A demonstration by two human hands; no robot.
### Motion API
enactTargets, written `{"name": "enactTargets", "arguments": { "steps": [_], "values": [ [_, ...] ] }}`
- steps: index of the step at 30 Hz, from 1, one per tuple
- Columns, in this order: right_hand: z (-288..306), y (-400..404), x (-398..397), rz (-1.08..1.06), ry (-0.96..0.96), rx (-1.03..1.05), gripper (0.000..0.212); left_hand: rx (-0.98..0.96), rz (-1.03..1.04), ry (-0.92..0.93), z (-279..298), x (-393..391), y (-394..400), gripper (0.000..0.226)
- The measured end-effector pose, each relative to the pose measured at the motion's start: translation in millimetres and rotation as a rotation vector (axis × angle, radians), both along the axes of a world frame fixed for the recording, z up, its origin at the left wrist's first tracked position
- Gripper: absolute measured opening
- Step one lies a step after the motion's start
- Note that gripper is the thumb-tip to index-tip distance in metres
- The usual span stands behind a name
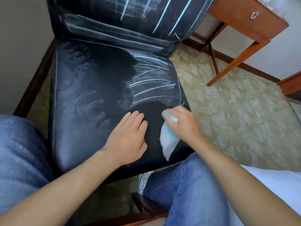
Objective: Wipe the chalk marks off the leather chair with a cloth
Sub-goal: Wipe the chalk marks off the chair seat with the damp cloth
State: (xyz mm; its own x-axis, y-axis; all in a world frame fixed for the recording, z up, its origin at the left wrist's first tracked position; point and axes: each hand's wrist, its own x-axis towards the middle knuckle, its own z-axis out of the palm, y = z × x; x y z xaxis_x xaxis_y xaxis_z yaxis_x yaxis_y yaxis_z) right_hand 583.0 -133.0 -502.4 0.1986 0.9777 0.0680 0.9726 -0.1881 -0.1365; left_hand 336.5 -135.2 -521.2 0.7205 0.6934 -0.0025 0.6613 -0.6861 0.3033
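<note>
A black leather chair (91,88) fills the middle of the view. White chalk marks (153,79) streak the right side of its seat, and more chalk lines (162,18) run down its backrest. The seat's left part shows smeared, faint chalk. My right hand (184,123) grips a pale blue-and-white cloth (168,141) against the seat's front right corner; it looks blurred. My left hand (128,136) rests flat on the seat beside it, fingers straight.
A wooden desk (241,22) with a drawer knob stands at the upper right on patterned carpet (236,111). My jeans-clad legs (187,190) flank the chair's front. A wall (21,46) with dark skirting runs along the left.
</note>
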Motion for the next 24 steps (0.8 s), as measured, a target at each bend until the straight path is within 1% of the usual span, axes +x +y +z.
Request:
{"name": "enactTargets", "arguments": {
  "steps": [1,2,3,4,6,7,8,9,11,12,13,14,16,17,18,19,21,22,23,24],
  "values": [
    [0.5,7.8,12.3,-0.190,0.034,0.011,0.023,0.026,0.007,-0.005,-2.2,3.7,0.0,0.056],
    [-3.2,11.3,18.1,-0.305,0.066,0.049,0.023,0.052,0.018,-0.015,-3.9,6.7,-0.4,0.057],
    [-7.1,11.3,13.5,-0.298,0.069,0.077,0.022,0.070,0.025,-0.018,-5.6,9.5,-1.3,0.059],
    [-8.8,9.8,4.0,-0.199,0.062,0.071,0.021,0.076,0.028,-0.011,-7.2,11.5,-2.3,0.061],
    [-8.5,0.7,-11.8,0.085,0.068,0.021,0.019,0.082,0.038,-0.010,-12.2,13.1,-3.9,0.063],
    [-8.2,-3.1,-9.5,0.174,0.048,0.004,0.020,0.093,0.045,-0.018,-14.1,13.9,-3.8,0.063],
    [-6.6,-0.2,2.2,0.181,0.016,0.000,0.020,0.099,0.047,-0.022,-14.5,14.7,-3.9,0.063],
    [-5.5,8.4,18.9,0.083,-0.005,0.004,0.020,0.105,0.046,-0.022,-15.1,15.5,-4.0,0.063],
    [-2.1,26.1,47.8,-0.274,0.061,0.053,0.024,0.118,0.053,-0.012,-16.8,16.0,-4.1,0.062],
    [-6.3,29.2,53.0,-0.378,0.094,0.078,0.026,0.122,0.058,-0.006,-16.6,16.2,-4.5,0.062],
    [-10.1,29.8,49.6,-0.371,0.090,0.080,0.026,0.123,0.054,-0.001,-16.5,16.9,-4.1,0.063],
    [-11.7,28.6,42.8,-0.275,0.070,0.063,0.024,0.126,0.048,0.002,-16.9,17.3,-3.8,0.063],
    [-10.9,13.6,26.8,0.013,0.092,0.002,0.019,0.139,0.047,0.018,-19.3,17.3,-4.4,0.064],
    [-8.9,8.7,28.0,0.112,0.082,-0.022,0.019,0.155,0.050,0.025,-20.3,17.9,-4.0,0.064],
    [-6.9,12.2,38.2,0.135,0.051,-0.036,0.020,0.163,0.047,0.034,-21.2,18.6,-4.2,0.065],
    [-4.8,22.5,50.9,0.059,0.027,-0.036,0.022,0.169,0.041,0.044,-22.5,19.0,-5.1,0.065],
    [-2.7,42.1,67.7,-0.229,0.062,0.005,0.024,0.185,0.039,0.071,-25.1,18.8,-5.6,0.068],
    [-7.7,46.4,67.9,-0.301,0.070,0.036,0.024,0.197,0.041,0.085,-25.5,18.7,-5.0,0.070],
    [-12.2,47.6,62.6,-0.291,0.067,0.052,0.023,0.200,0.036,0.098,-25.9,18.1,-4.4,0.072],
    [-13.1,46.7,57.1,-0.210,0.070,0.060,0.021,0.200,0.030,0.103,-26.3,17.8,-3.9,0.074]
  ]
}}
